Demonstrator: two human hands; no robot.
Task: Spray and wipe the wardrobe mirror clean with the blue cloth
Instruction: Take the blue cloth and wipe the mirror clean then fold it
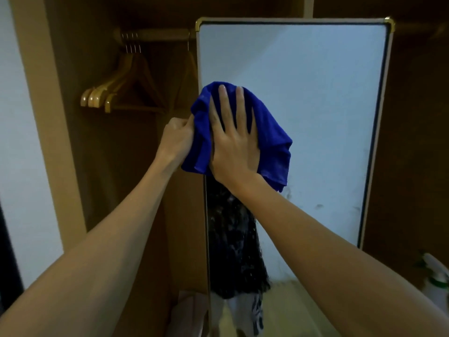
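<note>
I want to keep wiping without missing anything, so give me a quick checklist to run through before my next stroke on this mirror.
1. Cloth under the palm: ok. The right hand lies flat with straight fingers on the blue cloth.
2. Cloth on the glass: ok. It is pressed against the mirror near its left edge.
3. Mirror steadied: ok, as far as can be seen. The left hand grips at the mirror's left edge, beside the cloth.
4. Dirt left: not ok. Smudges show on the lower right glass.
5. Spray within reach: ok. The spray bottle stands at lower right.
6. Glass wet enough: cannot tell.
</note>
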